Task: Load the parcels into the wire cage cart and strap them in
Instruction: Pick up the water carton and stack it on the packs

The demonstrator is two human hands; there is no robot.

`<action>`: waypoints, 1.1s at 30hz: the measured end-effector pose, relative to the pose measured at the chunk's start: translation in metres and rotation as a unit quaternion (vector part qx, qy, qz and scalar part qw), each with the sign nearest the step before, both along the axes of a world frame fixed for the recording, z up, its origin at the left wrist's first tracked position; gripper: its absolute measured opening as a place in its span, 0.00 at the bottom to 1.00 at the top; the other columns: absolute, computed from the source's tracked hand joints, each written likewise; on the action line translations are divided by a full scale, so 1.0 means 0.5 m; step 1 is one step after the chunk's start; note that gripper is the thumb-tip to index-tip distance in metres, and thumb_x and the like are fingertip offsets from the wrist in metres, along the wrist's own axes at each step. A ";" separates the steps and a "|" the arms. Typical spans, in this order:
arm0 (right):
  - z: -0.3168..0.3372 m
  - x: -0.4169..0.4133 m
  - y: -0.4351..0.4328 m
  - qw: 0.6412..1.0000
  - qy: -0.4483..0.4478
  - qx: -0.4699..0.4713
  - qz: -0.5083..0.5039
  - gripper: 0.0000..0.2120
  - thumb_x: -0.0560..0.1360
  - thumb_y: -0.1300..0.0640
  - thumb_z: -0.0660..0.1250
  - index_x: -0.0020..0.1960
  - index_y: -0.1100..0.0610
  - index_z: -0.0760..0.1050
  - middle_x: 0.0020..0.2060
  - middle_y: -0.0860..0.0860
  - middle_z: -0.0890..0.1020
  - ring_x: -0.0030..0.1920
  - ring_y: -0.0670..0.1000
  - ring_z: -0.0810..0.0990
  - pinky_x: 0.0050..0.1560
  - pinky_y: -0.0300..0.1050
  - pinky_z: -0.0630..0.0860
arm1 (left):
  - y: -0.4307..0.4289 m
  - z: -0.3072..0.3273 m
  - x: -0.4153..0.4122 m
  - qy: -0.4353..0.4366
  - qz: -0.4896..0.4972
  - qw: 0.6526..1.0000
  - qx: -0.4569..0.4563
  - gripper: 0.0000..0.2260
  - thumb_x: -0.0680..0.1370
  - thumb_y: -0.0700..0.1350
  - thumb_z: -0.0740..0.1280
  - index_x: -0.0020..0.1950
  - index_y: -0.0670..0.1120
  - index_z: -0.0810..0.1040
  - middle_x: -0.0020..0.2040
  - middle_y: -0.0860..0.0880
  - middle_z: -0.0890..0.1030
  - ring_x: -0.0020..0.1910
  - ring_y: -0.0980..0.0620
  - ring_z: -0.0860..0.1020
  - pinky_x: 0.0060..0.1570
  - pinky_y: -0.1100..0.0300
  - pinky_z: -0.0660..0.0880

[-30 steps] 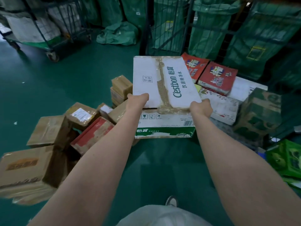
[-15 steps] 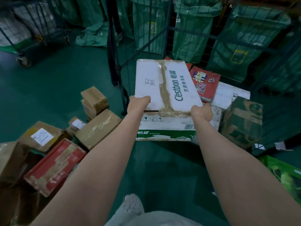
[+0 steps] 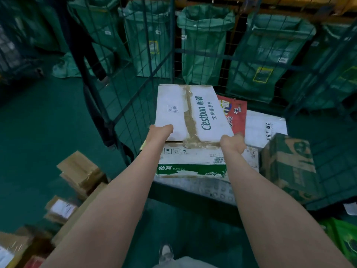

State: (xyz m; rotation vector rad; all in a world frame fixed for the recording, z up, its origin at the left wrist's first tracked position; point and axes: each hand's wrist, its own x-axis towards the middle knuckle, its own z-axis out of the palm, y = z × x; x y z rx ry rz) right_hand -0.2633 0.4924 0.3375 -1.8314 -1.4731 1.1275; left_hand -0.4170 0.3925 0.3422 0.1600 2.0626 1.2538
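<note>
Two-handed, left hand point(image 3: 161, 130) and right hand point(image 3: 232, 145) clutch the box's point(image 3: 185, 111) near corners, to hold it level over the cart point(image 3: 135, 105).

dim, green-tinted light is filling the scene, glinting faintly off the tape point(image 3: 190, 120) on the white carton point(image 3: 172, 105). motion blur is smearing the brown boxes point(image 3: 79, 169) at lower left, and wide-angle distortion is bowing the cage wires point(image 3: 172, 55).

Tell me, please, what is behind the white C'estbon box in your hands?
Behind the C'estbon box lies a red printed parcel, its left part covered by the box, and a white parcel to its right. Beyond them stand the cage's wire wall and green sacks.
</note>
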 end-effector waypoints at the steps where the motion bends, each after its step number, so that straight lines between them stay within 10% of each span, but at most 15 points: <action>1: -0.004 -0.017 0.021 1.000 -0.001 -0.001 -0.006 0.19 0.76 0.66 0.60 0.67 0.65 0.67 0.61 0.63 0.76 0.61 0.62 0.75 0.55 0.48 0.72 | 0.023 0.000 -0.020 0.001 -0.006 1.000 0.001 0.34 0.73 0.46 0.63 0.76 0.43 0.54 0.70 0.46 0.66 0.63 0.41 0.68 0.55 0.45 0.69; 15: -0.068 -0.214 0.368 0.998 -0.050 -0.021 -0.007 0.20 0.76 0.66 0.60 0.68 0.67 0.65 0.62 0.63 0.75 0.62 0.61 0.74 0.48 0.44 0.69 | 0.363 -0.059 -0.207 0.008 -0.024 0.999 -0.026 0.10 0.75 0.42 0.62 0.54 0.46 0.65 0.39 0.52 0.68 0.42 0.47 0.69 0.45 0.54 0.67; 22: -0.119 -0.312 0.523 0.998 -0.052 -0.033 -0.012 0.23 0.76 0.64 0.60 0.70 0.67 0.62 0.61 0.64 0.75 0.61 0.61 0.74 0.53 0.47 0.71 | 0.533 -0.094 -0.288 0.024 0.003 0.998 -0.051 0.24 0.74 0.46 0.63 0.69 0.42 0.65 0.57 0.48 0.75 0.53 0.45 0.73 0.50 0.56 0.71; 33: -0.256 -0.475 0.696 0.991 -0.064 -0.074 -0.086 0.23 0.76 0.64 0.61 0.70 0.68 0.63 0.61 0.64 0.75 0.60 0.61 0.75 0.47 0.44 0.69 | 0.742 -0.225 -0.467 0.042 -0.043 0.996 -0.065 0.10 0.74 0.45 0.64 0.54 0.47 0.70 0.44 0.52 0.75 0.47 0.48 0.72 0.46 0.59 0.67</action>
